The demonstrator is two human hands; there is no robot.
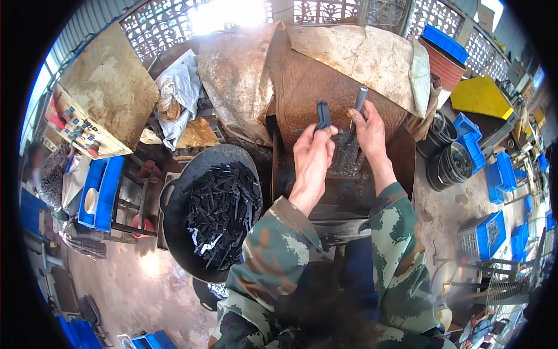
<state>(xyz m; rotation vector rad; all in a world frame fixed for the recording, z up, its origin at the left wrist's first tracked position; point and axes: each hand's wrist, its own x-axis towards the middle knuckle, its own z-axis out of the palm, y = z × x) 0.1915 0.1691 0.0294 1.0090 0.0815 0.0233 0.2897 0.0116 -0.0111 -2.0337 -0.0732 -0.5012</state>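
My left hand is closed round a small dark metal part, whose forked upper end sticks up past the fingers. Just to its right, my right hand grips a grey rod-like handle between thumb and fingers. What the handle's lower end joins is hard to make out. Below and between the hands lies a wet-looking dark metal block on the machine bed. A large black tub to my left holds a heap of black metal pieces, elongated and jumbled.
Stained cloth covers drape the machine behind my hands. A control panel with buttons stands at the far left, above a blue bin. Black buckets and blue crates stand at the right. A person sits at the far left.
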